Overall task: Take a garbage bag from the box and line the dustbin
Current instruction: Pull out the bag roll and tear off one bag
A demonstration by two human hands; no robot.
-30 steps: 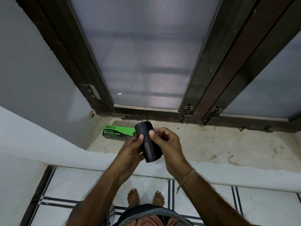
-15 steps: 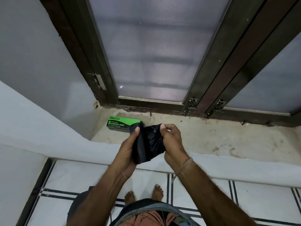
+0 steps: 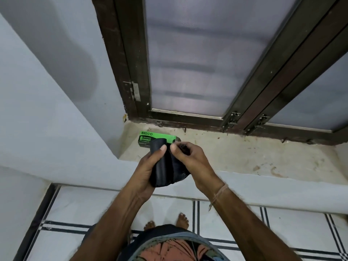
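A black roll of garbage bags is held in front of me over the window sill's front edge. My left hand cups the roll from the left with the thumb on top. My right hand pinches the loose end of the bag at the top right. The plastic is partly unrolled between the two hands. Just behind them, a green garbage bag box lies on the sill, partly hidden by the roll. No dustbin is in view.
The stained stone sill runs to the right under a dark wooden window frame with frosted panes. A white wall closes the left side. My bare feet stand on white tiles with dark stripes.
The roll has gone from a tight upright cylinder to partly unrolled. My right hand pulled the free end out to the right, and the view has shifted left and closer.
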